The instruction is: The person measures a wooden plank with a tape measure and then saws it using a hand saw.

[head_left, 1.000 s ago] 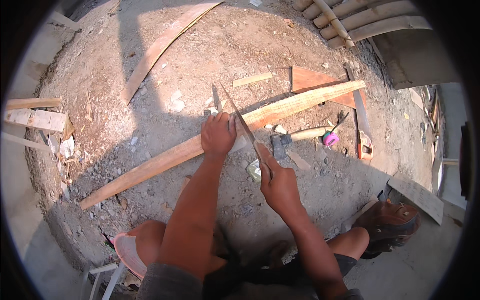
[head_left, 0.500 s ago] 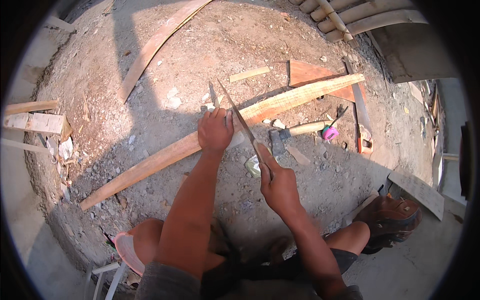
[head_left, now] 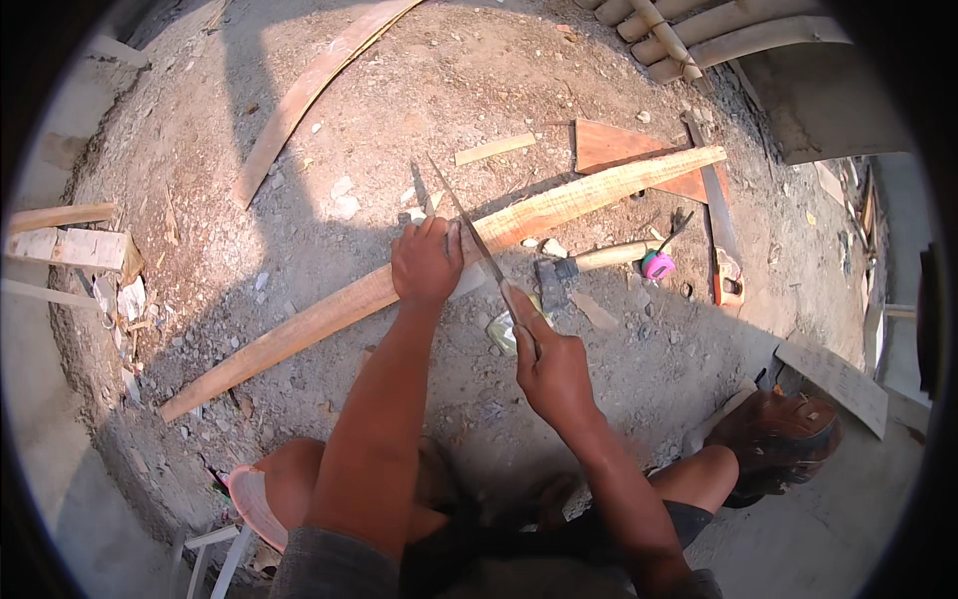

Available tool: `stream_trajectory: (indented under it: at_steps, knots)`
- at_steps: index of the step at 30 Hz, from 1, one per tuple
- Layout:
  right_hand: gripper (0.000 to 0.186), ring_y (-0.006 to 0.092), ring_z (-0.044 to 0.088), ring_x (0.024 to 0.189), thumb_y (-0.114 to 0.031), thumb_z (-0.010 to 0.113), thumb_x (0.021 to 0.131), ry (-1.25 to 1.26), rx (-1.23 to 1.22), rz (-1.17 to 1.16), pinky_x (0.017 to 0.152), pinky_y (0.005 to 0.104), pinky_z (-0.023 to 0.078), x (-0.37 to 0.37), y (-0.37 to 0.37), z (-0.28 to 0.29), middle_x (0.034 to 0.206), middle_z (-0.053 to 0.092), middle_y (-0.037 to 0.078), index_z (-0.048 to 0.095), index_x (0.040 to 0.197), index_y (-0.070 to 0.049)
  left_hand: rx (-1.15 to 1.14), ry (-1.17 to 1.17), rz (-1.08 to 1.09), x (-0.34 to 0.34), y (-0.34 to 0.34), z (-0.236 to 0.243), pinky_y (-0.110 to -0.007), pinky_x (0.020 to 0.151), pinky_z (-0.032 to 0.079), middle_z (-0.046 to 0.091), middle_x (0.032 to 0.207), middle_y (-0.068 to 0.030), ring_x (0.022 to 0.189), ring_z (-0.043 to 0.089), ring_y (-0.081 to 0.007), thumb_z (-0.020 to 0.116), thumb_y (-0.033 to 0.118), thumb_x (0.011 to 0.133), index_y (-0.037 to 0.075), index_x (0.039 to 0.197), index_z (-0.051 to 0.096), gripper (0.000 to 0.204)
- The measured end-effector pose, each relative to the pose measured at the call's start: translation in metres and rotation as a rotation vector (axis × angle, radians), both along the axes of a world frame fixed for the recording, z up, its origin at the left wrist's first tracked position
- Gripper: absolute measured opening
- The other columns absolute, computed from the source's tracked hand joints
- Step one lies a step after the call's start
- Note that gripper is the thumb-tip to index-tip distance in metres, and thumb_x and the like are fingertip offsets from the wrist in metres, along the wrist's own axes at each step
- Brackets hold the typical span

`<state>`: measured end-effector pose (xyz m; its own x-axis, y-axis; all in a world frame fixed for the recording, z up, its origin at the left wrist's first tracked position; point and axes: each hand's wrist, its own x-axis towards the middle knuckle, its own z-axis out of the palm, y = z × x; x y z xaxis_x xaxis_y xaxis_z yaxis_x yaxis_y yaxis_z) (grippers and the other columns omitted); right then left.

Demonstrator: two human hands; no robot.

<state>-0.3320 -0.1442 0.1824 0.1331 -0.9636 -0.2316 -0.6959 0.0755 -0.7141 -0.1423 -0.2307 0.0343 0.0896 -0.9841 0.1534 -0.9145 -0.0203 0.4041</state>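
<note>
The right grip [head_left: 552, 371] is wrapped tightly around the handle [head_left: 520, 307] of a blade [head_left: 477, 245] crossing the plank [head_left: 299, 334]. The left grip [head_left: 427, 263] curls over the plank, which slants across the ground [head_left: 469, 90]. Beyond lies a hammer [head_left: 609, 256].

"What did you count?"
"One left hand [head_left: 427, 262], one right hand [head_left: 554, 371], two saws [head_left: 487, 252]."
"More?"
"There was one hammer-like tool [head_left: 605, 258], one pink tape measure [head_left: 658, 266], one triangular board [head_left: 609, 146]."
"Planks [head_left: 579, 202] beneath the left hand?"
"Just one."
</note>
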Motion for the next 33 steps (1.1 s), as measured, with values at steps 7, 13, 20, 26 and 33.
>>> stream_trajectory:
  at_steps: [7, 13, 20, 26, 33]
  knots:
    - [0.058, 0.0438, 0.071, 0.071, 0.0, 0.064, 0.097, 0.006, 0.008, -0.024, 0.066, 0.0442, 0.056, -0.055, 0.093, 0.053, 0.079, 0.069, 0.027, 0.055, 0.153, -0.013, -0.044, 0.0, 0.006, -0.018, -0.005, 0.01, -0.046, 0.083, 0.047, 0.065, 0.091, -0.0068, 0.093, 0.062, -0.0299, 0.059, 0.034, 0.103, 0.011, 0.091, 0.065, 0.026]
    - [0.05, 0.0468, 0.064, 0.064, -0.005, 0.061, 0.101, 0.093, -0.024, 0.017, 0.058, 0.0489, 0.051, 0.005, -0.017, -0.006, 0.081, 0.069, 0.028, 0.058, 0.15, -0.014, -0.008, -0.017, 0.008, -0.021, -0.005, 0.011, -0.046, 0.083, 0.047, 0.065, 0.091, -0.0066, 0.094, 0.062, -0.0297, 0.059, 0.033, 0.103, 0.011, 0.09, 0.064, 0.027]
    - [0.061, 0.0449, 0.069, 0.072, -0.003, 0.064, 0.097, -0.011, 0.087, -0.036, 0.067, 0.0467, 0.056, -0.065, 0.11, 0.051, 0.083, 0.069, 0.028, 0.054, 0.155, -0.018, -0.011, -0.025, -0.002, -0.022, -0.006, 0.01, -0.046, 0.082, 0.047, 0.065, 0.091, -0.006, 0.093, 0.061, -0.0289, 0.058, 0.034, 0.104, 0.011, 0.09, 0.064, 0.027]
    - [0.057, 0.0446, 0.066, 0.064, -0.006, 0.065, 0.097, 0.012, -0.102, 0.003, 0.062, 0.05, 0.053, -0.026, 0.036, -0.011, 0.07, 0.064, 0.024, 0.056, 0.152, -0.017, -0.017, -0.024, 0.001, -0.024, -0.009, 0.01, -0.046, 0.081, 0.047, 0.066, 0.091, -0.0064, 0.091, 0.062, -0.0294, 0.057, 0.034, 0.104, 0.011, 0.091, 0.064, 0.028]
    - [0.056, 0.0399, 0.076, 0.088, 0.001, 0.062, 0.098, 0.002, 0.106, -0.047, 0.073, 0.0378, 0.059, -0.056, 0.098, 0.031, 0.118, 0.072, 0.027, 0.057, 0.152, -0.014, -0.013, -0.051, 0.0, -0.015, -0.007, 0.012, -0.047, 0.082, 0.048, 0.066, 0.091, -0.0073, 0.092, 0.062, -0.0304, 0.058, 0.033, 0.104, 0.01, 0.092, 0.065, 0.027]
